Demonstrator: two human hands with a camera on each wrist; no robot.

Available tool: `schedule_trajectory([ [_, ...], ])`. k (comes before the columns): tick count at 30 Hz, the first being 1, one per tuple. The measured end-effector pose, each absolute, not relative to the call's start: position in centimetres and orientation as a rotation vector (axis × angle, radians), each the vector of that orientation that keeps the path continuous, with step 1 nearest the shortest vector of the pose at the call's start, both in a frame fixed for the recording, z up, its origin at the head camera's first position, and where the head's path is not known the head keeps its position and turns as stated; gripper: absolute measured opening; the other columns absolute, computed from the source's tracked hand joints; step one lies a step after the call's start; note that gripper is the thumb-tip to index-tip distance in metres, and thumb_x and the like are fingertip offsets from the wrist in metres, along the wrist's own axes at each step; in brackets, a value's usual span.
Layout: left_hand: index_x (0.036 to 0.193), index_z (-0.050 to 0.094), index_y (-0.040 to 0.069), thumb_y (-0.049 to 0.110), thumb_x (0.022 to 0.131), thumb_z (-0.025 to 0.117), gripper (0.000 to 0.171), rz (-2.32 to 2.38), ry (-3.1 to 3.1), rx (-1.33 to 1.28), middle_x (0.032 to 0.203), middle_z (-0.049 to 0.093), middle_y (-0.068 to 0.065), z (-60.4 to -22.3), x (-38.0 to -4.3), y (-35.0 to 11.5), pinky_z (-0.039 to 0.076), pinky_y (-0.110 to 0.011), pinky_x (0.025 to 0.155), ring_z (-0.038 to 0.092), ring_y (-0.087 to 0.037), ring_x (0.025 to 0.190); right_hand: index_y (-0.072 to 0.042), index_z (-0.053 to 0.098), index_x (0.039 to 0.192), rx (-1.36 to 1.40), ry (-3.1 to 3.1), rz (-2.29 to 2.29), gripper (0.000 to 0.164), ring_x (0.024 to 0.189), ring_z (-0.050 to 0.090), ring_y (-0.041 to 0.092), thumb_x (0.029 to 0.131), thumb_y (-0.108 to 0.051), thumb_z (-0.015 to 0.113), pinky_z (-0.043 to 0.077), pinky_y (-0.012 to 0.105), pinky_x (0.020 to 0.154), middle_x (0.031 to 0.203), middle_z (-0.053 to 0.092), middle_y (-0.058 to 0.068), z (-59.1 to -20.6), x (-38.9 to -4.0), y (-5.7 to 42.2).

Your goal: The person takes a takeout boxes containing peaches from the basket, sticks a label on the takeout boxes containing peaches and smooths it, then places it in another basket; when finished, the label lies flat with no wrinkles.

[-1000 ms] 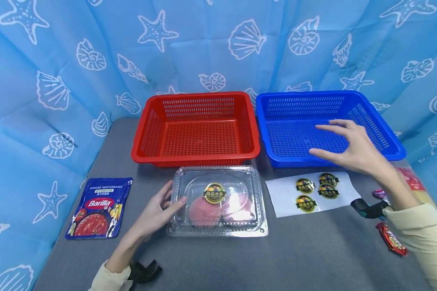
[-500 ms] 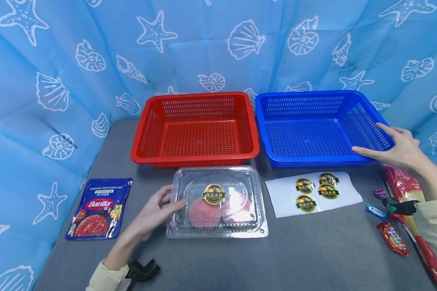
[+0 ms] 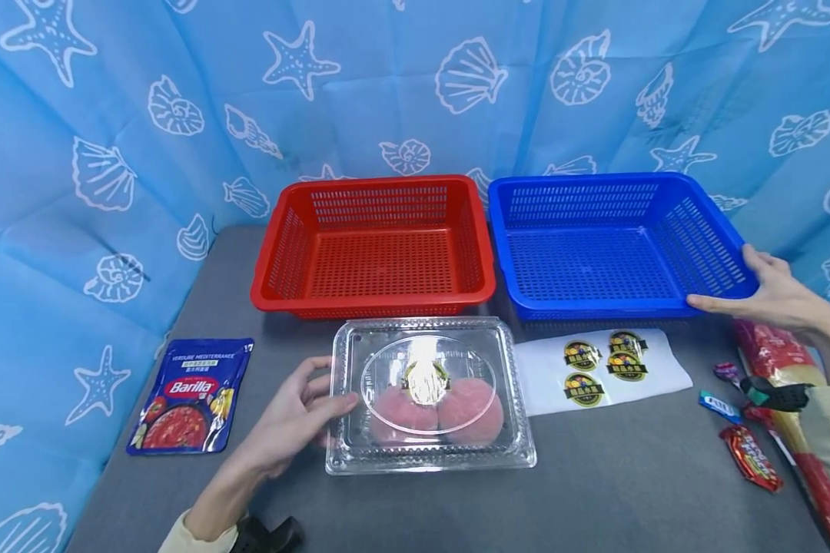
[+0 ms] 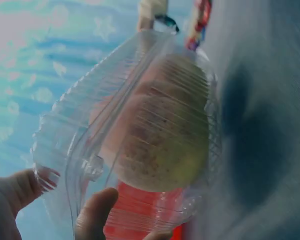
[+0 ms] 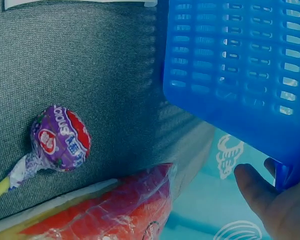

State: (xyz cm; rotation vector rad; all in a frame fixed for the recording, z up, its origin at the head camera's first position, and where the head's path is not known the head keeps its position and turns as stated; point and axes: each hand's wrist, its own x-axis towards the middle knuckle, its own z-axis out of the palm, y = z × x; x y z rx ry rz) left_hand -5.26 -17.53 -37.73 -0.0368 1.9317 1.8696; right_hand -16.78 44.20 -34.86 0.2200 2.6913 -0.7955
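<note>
My left hand (image 3: 287, 418) grips the left edge of a clear plastic fruit box (image 3: 429, 463), thumb on the lid. Two pinkish peaches (image 3: 472, 412) show inside, and a round label (image 3: 425, 382) on the lid is partly lost in glare. In the left wrist view, the fruit box (image 4: 85, 125) stands off the table with a shadow beside it. My right hand (image 3: 775, 292) holds the near right corner of the blue basket (image 3: 615, 304); in the right wrist view, thumb and a finger pinch the basket's rim (image 5: 285, 172).
A red basket (image 3: 376, 302) stands behind the fruit box. A label sheet (image 3: 539, 384) with several stickers lies right of it, a Barilla pouch (image 3: 187, 395) far left. At right lie a lollipop (image 5: 60, 137), a red-wrapped candy bar (image 3: 750, 458), a blue-wrapped sweet (image 3: 719, 406) and a long packet (image 3: 778, 353).
My right hand has moved right from over the blue basket to its corner and taken hold. The fruit box has come nearer and shifted right, lifted by my left hand.
</note>
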Motion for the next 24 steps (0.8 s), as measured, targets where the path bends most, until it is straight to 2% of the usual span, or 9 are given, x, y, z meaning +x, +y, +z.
schedule_trajectory([
  [5,0.146,0.032,0.001,0.011,0.095,0.067,0.063,1.919,1.899,0.037,0.131,0.067,-0.018,-35.2,-5.5,-16.0,0.059,-0.026,0.053,0.073,-0.014,0.094,0.002,-0.036,0.147,0.206,2.690,-0.800,0.124,0.140,-0.022,0.069,0.096,-0.057,0.061,0.006,0.086,0.108,0.152,-0.037,0.043,-35.0,-16.9,44.4],
  [9,0.147,0.032,0.001,0.011,0.097,0.062,0.059,1.992,1.878,0.120,0.127,0.070,-0.013,-33.3,-7.1,-14.5,0.055,-0.021,0.051,0.074,-0.013,0.093,0.002,-0.035,0.147,0.210,2.705,-0.809,0.124,0.140,-0.021,0.070,0.096,-0.057,0.061,0.007,0.086,0.107,0.153,-0.036,0.043,-35.3,-16.9,44.6],
  [11,0.147,0.034,0.004,0.012,0.098,0.061,0.057,2.030,1.878,0.123,0.125,0.071,-0.012,-32.5,-8.3,-13.4,0.055,-0.021,0.052,0.075,-0.013,0.094,0.002,-0.035,0.148,0.219,2.713,-0.811,0.124,0.140,-0.020,0.070,0.096,-0.057,0.062,0.008,0.086,0.106,0.153,-0.035,0.043,-35.4,-16.9,44.6],
  [16,0.143,0.038,0.012,0.018,0.097,0.067,0.055,2.089,1.918,0.019,0.124,0.071,-0.012,-31.2,-11.7,-10.1,0.055,-0.020,0.051,0.072,-0.011,0.081,-0.001,-0.035,0.149,0.229,2.704,-0.821,0.124,0.140,-0.021,0.069,0.095,-0.058,0.061,0.006,0.086,0.108,0.154,-0.035,0.041,-35.7,-16.9,44.7],
  [18,0.142,0.039,0.013,0.019,0.096,0.069,0.056,2.106,1.925,-0.008,0.124,0.070,-0.013,-30.9,-13.0,-8.7,0.055,-0.020,0.050,0.070,-0.011,0.077,-0.001,-0.035,0.148,0.225,2.693,-0.832,0.124,0.140,-0.023,0.069,0.095,-0.057,0.061,0.005,0.086,0.108,0.154,-0.037,0.041,-35.6,-16.9,44.7],
  [24,0.140,0.040,0.014,0.022,0.094,0.073,0.058,2.130,1.944,0.022,0.123,0.072,-0.011,-31.0,-16.2,-4.0,0.059,-0.025,0.053,0.072,-0.014,0.077,0.002,-0.034,0.149,0.216,2.720,-0.787,0.126,0.141,-0.020,0.069,0.094,-0.058,0.063,0.008,0.087,0.106,0.154,-0.034,0.042,-35.7,-16.9,44.8],
])
